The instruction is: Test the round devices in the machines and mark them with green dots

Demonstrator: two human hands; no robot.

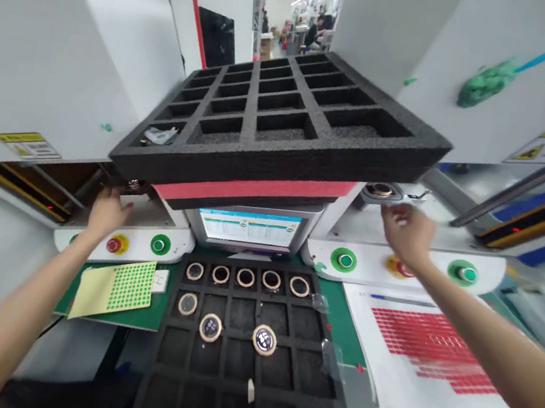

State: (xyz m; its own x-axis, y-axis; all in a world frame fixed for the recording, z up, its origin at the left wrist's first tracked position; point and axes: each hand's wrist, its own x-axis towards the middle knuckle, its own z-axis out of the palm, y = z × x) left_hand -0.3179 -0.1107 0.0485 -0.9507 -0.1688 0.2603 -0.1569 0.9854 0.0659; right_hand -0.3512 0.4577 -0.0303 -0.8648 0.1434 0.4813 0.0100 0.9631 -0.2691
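My left hand (109, 210) reaches into the machine on the left, beside a dark round part (134, 184) in its opening. Its fingers are smeared by motion, so their hold cannot be made out. On the right, my right hand (408, 234) is at the front of a metal fixture (394, 196) that carries a round watch body (379, 190). The fingers of that hand are curled in; whatever they may hold is hidden. Between my forearms lies a black foam tray (236, 360) with several round watch bodies, two with lit faces (210, 328) (264, 340).
A raised stack of foam trays (279, 151) holds one small grey part (160, 135). Behind it is a screen (249, 228). Button panels (345, 260) front both machines. A sticker sheet (115, 287) lies left, a red-marked paper (433, 359) and pen (403, 301) right.
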